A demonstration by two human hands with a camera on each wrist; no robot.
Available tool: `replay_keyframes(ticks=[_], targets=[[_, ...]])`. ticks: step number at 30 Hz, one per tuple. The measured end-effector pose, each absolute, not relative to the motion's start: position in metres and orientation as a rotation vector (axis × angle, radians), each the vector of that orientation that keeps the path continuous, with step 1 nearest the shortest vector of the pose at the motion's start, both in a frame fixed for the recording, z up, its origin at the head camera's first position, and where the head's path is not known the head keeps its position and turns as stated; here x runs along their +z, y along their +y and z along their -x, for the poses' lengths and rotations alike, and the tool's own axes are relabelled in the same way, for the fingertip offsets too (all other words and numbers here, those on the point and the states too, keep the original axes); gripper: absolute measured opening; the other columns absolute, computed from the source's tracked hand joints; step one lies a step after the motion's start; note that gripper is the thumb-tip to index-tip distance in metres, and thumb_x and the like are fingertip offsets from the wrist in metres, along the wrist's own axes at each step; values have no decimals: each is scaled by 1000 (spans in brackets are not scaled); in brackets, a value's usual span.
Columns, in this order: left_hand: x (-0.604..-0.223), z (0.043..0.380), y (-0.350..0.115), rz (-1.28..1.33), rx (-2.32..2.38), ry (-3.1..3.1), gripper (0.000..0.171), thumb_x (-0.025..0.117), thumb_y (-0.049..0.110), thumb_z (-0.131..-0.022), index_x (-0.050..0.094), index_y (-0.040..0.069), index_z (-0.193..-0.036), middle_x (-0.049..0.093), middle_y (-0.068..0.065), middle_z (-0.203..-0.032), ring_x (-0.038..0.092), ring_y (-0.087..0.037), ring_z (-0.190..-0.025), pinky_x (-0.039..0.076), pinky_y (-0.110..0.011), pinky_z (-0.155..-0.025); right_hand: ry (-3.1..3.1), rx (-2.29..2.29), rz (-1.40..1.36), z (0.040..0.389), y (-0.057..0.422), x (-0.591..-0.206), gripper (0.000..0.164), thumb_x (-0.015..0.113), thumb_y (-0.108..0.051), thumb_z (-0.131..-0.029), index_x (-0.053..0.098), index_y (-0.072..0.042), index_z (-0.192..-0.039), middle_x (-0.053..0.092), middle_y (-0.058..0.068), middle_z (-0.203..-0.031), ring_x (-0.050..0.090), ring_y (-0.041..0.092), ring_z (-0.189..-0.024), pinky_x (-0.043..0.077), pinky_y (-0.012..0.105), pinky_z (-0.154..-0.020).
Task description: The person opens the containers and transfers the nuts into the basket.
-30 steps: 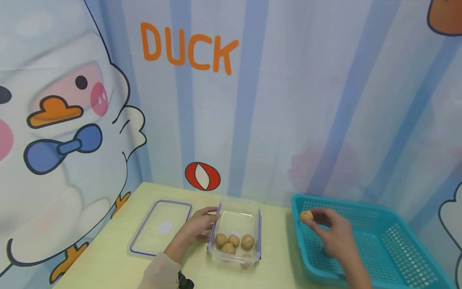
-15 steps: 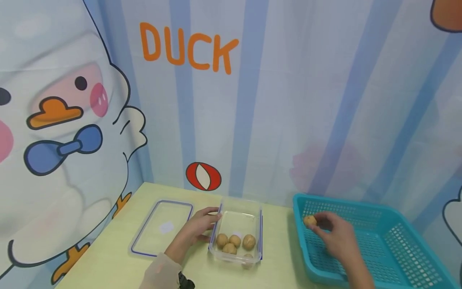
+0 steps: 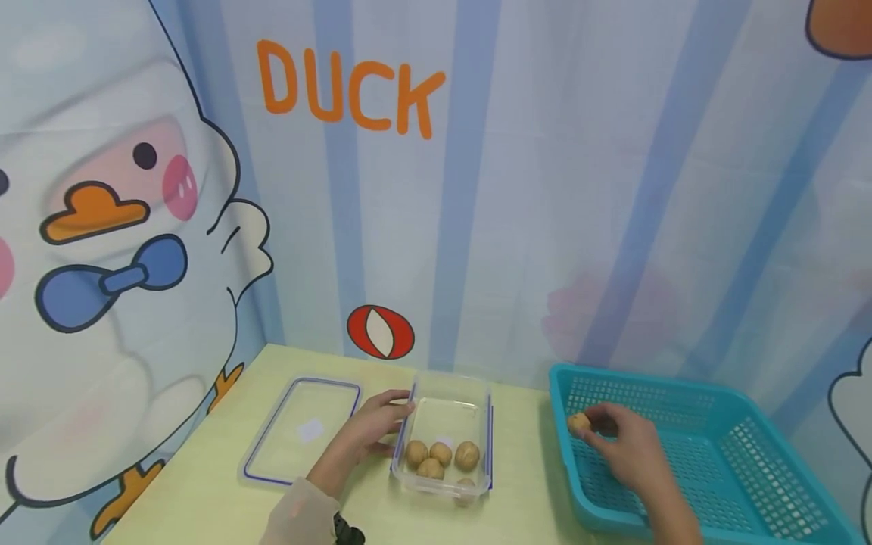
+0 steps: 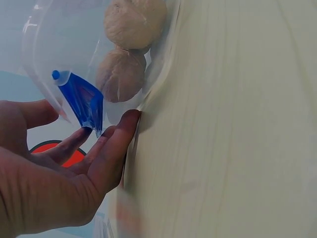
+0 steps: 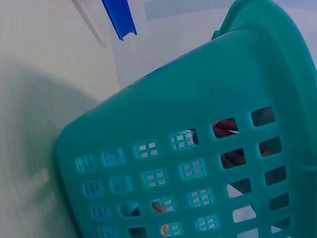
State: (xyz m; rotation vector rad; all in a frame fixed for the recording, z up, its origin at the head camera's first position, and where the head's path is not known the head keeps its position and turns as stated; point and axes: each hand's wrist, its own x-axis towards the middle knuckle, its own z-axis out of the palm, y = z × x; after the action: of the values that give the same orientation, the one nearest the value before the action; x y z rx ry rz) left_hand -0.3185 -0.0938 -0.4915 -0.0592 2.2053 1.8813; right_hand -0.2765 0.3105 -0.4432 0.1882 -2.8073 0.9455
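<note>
A clear plastic box [image 3: 446, 424] with blue side latches stands on the table, several walnuts [image 3: 431, 468] gathered at its near end. My left hand [image 3: 373, 425] holds the box's left side, fingertips at the rim and wall; the left wrist view shows fingers [image 4: 111, 148] beside a blue latch [image 4: 81, 99]. Over the left part of a turquoise basket [image 3: 579, 484], my right hand [image 3: 630, 446] pinches a lighter walnut [image 3: 579, 424] between thumb and fingers. In the right wrist view the basket wall [image 5: 188, 84] hides most of that hand; bits show through its holes.
A clear lid [image 3: 300, 431] with a blue seal lies flat left of the box. Behind the table hangs a striped curtain [image 3: 518, 227] with a duck print. The basket's raised rim [image 3: 654, 372] stands at the table's right side.
My right hand has dropped slightly lower into the basket with the walnut between its fingers. The left hand and the box look unmoved.
</note>
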Motion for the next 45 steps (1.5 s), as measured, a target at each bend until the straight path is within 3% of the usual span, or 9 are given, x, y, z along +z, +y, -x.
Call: replay_keyframes(ticks=[14, 23, 36, 40, 45], targets=[[-494, 321, -95, 61, 1873, 2206, 56, 64, 31, -107, 50, 8, -155, 63, -20, -142, 62, -40, -128, 59, -44, -75, -2833, 938, -190, 277, 311, -445, 37, 81, -28, -97, 71, -4, -123, 75, 9, -114, 73, 31, -106, 56, 55, -92], [-494, 322, -96, 65, 1866, 2193, 57, 64, 33, -107, 50, 9, -156, 61, -19, -144, 60, -42, -130, 59, -45, -77, -2785, 913, -234, 277, 311, -444, 40, 79, -24, -98, 69, 1, -128, 73, 20, -122, 72, 38, -111, 55, 58, -95], [-492, 322, -97, 61, 1864, 2202, 57, 64, 33, -107, 50, 8, -155, 61, -20, -145, 60, -43, -131, 59, -46, -78, -2569, 1076, -368, 258, 281, -418, 34, 79, -23, -99, 72, -6, -127, 75, 11, -119, 71, 31, -112, 57, 46, -96], [-493, 322, -98, 66, 1865, 2200, 57, 65, 33, -106, 50, 9, -155, 60, -20, -146, 59, -43, -132, 59, -46, -79, -2497, 1108, -517, 253, 254, -414, 29, 83, -18, -94, 74, -8, -121, 74, 4, -113, 72, 25, -105, 59, 35, -90], [-494, 323, -96, 49, 1874, 2191, 57, 65, 32, -106, 50, 8, -155, 61, -19, -145, 60, -42, -130, 59, -44, -76, -2441, 1005, -658, 251, 222, -423, 29, 88, -14, -88, 76, -12, -114, 73, -6, -107, 73, 19, -98, 60, 34, -85]])
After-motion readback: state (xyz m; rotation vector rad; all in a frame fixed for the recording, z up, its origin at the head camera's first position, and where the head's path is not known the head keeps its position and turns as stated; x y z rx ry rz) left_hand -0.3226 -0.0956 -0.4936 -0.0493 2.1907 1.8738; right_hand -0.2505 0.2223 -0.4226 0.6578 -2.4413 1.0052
